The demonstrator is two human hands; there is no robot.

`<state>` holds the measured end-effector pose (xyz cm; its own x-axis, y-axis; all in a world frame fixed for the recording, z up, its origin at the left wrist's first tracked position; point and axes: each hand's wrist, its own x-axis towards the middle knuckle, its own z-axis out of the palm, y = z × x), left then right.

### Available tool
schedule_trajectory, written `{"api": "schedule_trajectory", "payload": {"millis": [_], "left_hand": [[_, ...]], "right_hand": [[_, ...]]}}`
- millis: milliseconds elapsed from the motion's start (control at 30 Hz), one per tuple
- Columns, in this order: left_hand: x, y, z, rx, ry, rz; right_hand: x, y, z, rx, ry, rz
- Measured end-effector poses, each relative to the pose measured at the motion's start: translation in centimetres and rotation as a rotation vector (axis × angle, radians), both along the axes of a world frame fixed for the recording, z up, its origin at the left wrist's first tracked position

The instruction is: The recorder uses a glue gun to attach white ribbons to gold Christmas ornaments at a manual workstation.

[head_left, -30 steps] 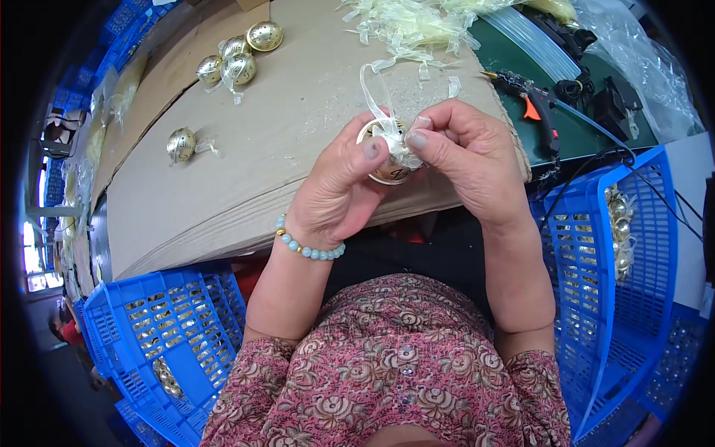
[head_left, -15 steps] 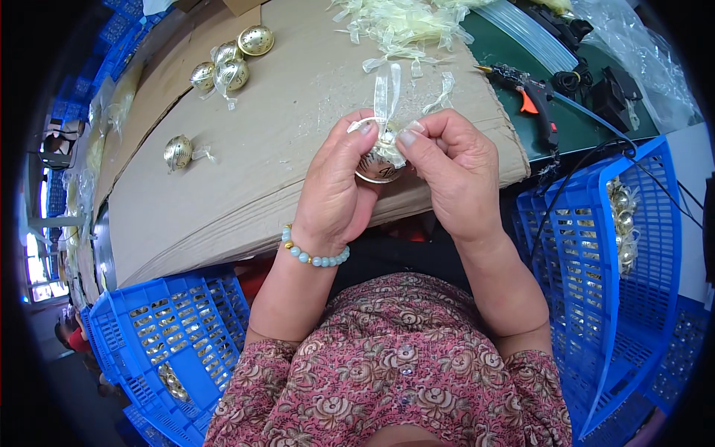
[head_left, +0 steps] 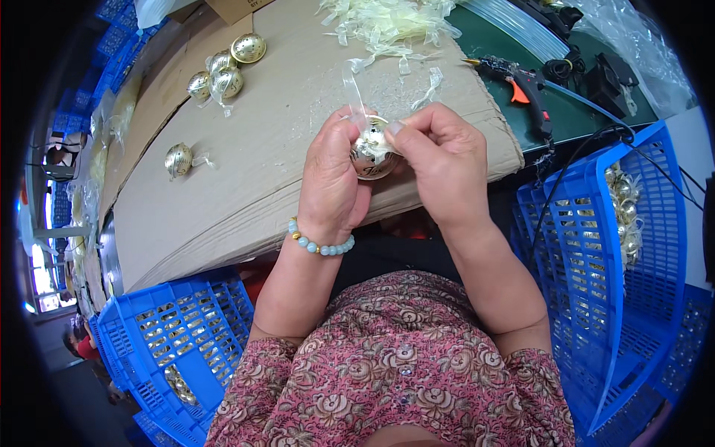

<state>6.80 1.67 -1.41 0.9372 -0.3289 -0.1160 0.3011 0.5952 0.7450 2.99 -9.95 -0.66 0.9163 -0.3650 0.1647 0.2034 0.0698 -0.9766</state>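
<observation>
A gold bell-shaped ball ornament [head_left: 372, 165] with dark lettering rests in the fingers of my left hand [head_left: 328, 165], above the near edge of the cardboard. On top of it is a pale sheer ribbon bow [head_left: 374, 141], and a ribbon strand [head_left: 351, 88] sticks up past my left fingertips. My right hand [head_left: 445, 160] pinches the right side of the bow between thumb and forefinger. A loose piece of ribbon [head_left: 429, 83] lies just beyond my hands. Further left, a single gold ball [head_left: 179, 160] with a ribbon lies on the cardboard.
Several gold balls [head_left: 226, 82] cluster at the far left of the cardboard sheets [head_left: 246, 141]. A ribbon pile [head_left: 387, 26] lies at the back. On the right sit a glue gun [head_left: 521, 89] and its cable. Blue crates [head_left: 167, 298] [head_left: 603, 223] holding gold balls flank me.
Both hands and the ball have shifted slightly left in view, along with a small move of the whole scene. The ribbon strand now leans further left. My right fingers still pinch the bow.
</observation>
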Motion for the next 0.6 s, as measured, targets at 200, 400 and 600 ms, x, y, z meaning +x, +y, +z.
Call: {"api": "schedule_trajectory", "payload": {"millis": [200, 400, 600], "left_hand": [[0.0, 0.9, 0.9, -0.069, 0.040, -0.183], [-0.3, 0.8, 0.7, -0.059, -0.015, -0.106], [-0.8, -0.2, 0.7, -0.044, -0.082, 0.019]], "right_hand": [[-1.5, -2.1, 0.2, 0.103, -0.074, -0.102], [-3.5, -2.4, 0.4, -0.711, -0.573, -0.304], [-2.8, -1.5, 0.4, -0.967, -0.531, -0.256]]}}
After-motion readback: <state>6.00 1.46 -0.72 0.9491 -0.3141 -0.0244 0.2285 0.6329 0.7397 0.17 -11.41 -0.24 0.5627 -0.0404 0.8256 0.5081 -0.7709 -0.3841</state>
